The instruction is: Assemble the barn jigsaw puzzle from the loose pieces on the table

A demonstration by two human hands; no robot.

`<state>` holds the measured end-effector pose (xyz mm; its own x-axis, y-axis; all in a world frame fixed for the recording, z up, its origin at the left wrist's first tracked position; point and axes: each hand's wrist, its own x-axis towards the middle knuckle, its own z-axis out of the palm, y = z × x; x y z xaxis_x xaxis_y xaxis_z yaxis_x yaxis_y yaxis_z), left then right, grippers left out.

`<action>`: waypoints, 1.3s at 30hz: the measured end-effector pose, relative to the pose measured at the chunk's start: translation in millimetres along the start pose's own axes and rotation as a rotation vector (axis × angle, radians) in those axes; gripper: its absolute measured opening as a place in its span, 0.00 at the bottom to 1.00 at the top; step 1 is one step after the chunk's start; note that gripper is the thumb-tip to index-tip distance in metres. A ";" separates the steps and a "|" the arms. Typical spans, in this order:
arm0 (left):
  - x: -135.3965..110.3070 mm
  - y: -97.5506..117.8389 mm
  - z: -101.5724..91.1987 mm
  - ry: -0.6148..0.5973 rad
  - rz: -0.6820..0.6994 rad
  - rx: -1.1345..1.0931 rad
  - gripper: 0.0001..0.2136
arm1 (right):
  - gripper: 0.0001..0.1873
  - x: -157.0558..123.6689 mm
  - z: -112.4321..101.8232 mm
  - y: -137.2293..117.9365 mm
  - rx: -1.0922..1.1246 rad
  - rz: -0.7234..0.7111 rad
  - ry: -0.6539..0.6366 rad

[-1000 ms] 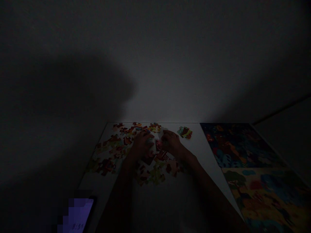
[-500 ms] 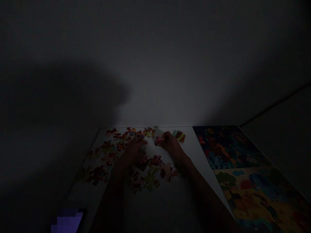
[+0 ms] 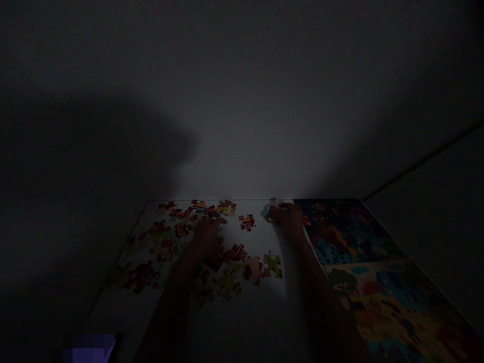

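Note:
My left hand (image 3: 206, 237) rests low over the loose jigsaw pieces (image 3: 159, 244) at the left of the white tabletop, thumb stretched out and fingers apart, holding nothing I can see. At the far right of the surface, my right hand (image 3: 290, 221) has its fingers closed at a dark red puzzle piece (image 3: 273, 212), against a teal and green piece (image 3: 265, 210). Between the hands lies a red piece with a white barn-door pattern (image 3: 247, 222). Nearer me, several more pieces (image 3: 229, 282) form a loose cluster, partly behind my left forearm.
Two finished-looking pictures lie on the right, a dark blue one (image 3: 344, 232) behind a yellow one (image 3: 389, 307). A lit phone-like screen (image 3: 91, 353) glows at the lower left. A pale wall (image 3: 242, 126) rises behind the table's back edge. The light is dim.
My right hand has moved right, from the red barn piece to the pieces at the far right. The barn piece now lies uncovered. My left hand has barely moved; the view has shifted slightly.

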<state>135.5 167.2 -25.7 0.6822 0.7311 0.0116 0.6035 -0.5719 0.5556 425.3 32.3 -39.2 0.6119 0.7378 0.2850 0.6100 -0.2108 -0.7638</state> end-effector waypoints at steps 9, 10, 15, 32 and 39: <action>3.9 11.9 -1.1 0.080 -0.118 -0.610 0.22 | 0.13 -9.4 18.1 -66.7 0.164 -0.041 -0.137; 4.6 12.7 0.4 0.095 -0.126 -0.682 0.21 | 0.12 -13.6 25.4 -76.6 0.211 -0.046 -0.271; 2.8 17.3 6.1 0.061 -0.128 -0.981 0.26 | 0.16 -34.3 57.9 -103.6 0.366 -0.020 -0.575; 4.2 23.8 13.6 0.036 0.003 -0.943 0.32 | 0.23 -35.2 63.7 -94.2 0.404 -0.032 -0.583; 6.2 23.3 15.3 0.041 0.047 -0.808 0.32 | 0.21 -34.1 67.2 -89.5 0.406 -0.004 -0.609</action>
<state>160.1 152.7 -25.4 0.6745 0.7348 0.0718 0.0793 -0.1689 0.9824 316.1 69.0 -19.5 0.1495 0.9887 0.0060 0.3049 -0.0403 -0.9515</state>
